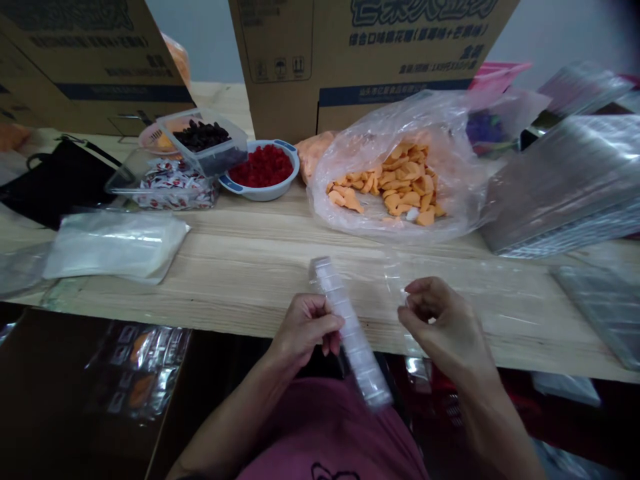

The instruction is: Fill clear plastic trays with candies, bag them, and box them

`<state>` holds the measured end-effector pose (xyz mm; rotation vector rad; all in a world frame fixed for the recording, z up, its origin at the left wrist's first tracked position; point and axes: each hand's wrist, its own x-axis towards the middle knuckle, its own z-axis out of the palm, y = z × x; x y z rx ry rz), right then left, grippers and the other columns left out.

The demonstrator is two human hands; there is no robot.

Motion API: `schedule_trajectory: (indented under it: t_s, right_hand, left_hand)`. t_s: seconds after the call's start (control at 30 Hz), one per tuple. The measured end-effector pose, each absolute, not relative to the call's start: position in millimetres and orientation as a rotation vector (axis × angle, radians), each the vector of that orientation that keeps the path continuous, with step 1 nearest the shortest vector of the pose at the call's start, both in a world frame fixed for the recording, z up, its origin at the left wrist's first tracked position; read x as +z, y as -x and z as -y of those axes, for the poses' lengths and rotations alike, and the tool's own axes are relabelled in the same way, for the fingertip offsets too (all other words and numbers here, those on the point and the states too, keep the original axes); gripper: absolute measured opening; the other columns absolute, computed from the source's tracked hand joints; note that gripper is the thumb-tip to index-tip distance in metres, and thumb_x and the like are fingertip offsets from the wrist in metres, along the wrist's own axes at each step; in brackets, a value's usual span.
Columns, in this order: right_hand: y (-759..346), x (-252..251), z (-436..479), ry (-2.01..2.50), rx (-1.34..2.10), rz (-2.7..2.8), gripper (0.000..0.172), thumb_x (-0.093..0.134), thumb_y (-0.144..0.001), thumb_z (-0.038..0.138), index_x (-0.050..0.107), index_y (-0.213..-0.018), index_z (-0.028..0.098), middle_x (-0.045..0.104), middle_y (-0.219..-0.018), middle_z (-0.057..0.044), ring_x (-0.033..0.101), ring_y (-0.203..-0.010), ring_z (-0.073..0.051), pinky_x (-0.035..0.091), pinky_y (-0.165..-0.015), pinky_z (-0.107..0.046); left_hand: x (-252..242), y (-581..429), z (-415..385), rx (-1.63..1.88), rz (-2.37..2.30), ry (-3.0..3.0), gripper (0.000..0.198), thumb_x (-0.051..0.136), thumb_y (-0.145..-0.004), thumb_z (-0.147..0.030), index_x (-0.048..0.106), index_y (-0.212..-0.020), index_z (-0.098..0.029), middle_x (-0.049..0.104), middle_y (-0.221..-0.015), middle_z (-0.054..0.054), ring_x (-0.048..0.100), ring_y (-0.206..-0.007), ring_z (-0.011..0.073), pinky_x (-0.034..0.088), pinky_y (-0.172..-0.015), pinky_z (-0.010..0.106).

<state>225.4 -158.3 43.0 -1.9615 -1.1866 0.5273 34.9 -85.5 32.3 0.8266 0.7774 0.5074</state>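
My left hand (pixel 307 327) is closed around a long, narrow strip of white pieces in clear plastic (pixel 357 347), thumb on top. The strip slants from above the table down over my lap, marked off by several cross lines. To its right, my right hand (pixel 447 330) is held in a pinch just over the table's front edge. A small whitish bit shows at its fingertips, with faint clear film near it; I cannot tell what it is. Beyond both hands lies an open clear bag (pixel 350 220) with orange curved pieces (pixel 407 180) inside.
Behind stand cardboard boxes (pixel 280 100). Toward the left are a bowl (pixel 263 193) of red pieces, a tub (pixel 220 157) of dark pieces, small packets (pixel 175 187) and flat clear bags (pixel 117 243). Stacked clear trays (pixel 565 180) are at right. Filled packs lie in a box (pixel 45 380) below.
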Motion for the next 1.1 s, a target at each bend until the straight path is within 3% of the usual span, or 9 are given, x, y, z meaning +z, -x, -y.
schedule_trajectory:
  t_s: [0.17,0.37,0.5,0.83,1.1]
  right_hand:
    - [-229,26,154,2.183,0.235,1.361,0.017,0.058,-0.067,0.032,0.054,-0.079,0.020,0.057,-0.067,-0.002,0.052,-0.056,-0.017,0.037,-0.054,-0.030]
    - [-200,40,148,1.558,1.032,1.177,0.019,0.064,-0.078,0.037,0.057,-0.082,0.019,0.061,-0.072,-0.003,0.058,-0.066,-0.016,0.046,-0.061,-0.027]
    - [-189,46,142,1.397,1.250,1.101,0.019,0.068,-0.077,0.033,0.057,-0.082,0.018,0.061,-0.072,-0.002,0.057,-0.064,-0.013,0.044,-0.058,-0.024]
    - [-171,55,143,1.568,1.077,1.197,0.020,0.068,-0.069,0.023,0.049,-0.074,0.020,0.054,-0.063,0.004,0.050,-0.055,-0.011,0.040,-0.051,-0.022]
    - [-186,54,143,1.597,0.923,1.078,0.014,0.060,-0.067,0.021,0.047,-0.065,0.020,0.048,-0.054,0.005,0.042,-0.046,-0.008,0.032,-0.044,-0.020]
  left_hand:
    - [29,-31,81,0.483,-0.726,-0.803,0.018,0.066,-0.060,-0.024,0.054,-0.050,-0.013,0.056,-0.043,0.001,0.050,-0.033,0.0090,0.032,-0.030,0.016]
    - [27,-31,81,0.475,-0.722,-0.801,0.020,0.065,-0.062,-0.025,0.054,-0.051,-0.013,0.057,-0.046,0.001,0.051,-0.034,0.0088,0.032,-0.030,0.016]
    - [33,-33,82,0.495,-0.801,-0.846,0.020,0.066,-0.059,-0.026,0.052,-0.050,-0.014,0.056,-0.044,0.000,0.048,-0.032,0.0085,0.031,-0.030,0.016]
    - [37,-35,90,0.551,-0.882,-0.978,0.016,0.061,-0.064,-0.023,0.053,-0.053,-0.015,0.050,-0.040,-0.004,0.042,-0.031,0.0064,0.026,-0.030,0.016]
    - [39,-17,81,0.559,-0.860,-0.928,0.025,0.068,-0.063,-0.028,0.050,-0.051,-0.016,0.051,-0.040,-0.003,0.043,-0.031,0.0070,0.026,-0.029,0.016]
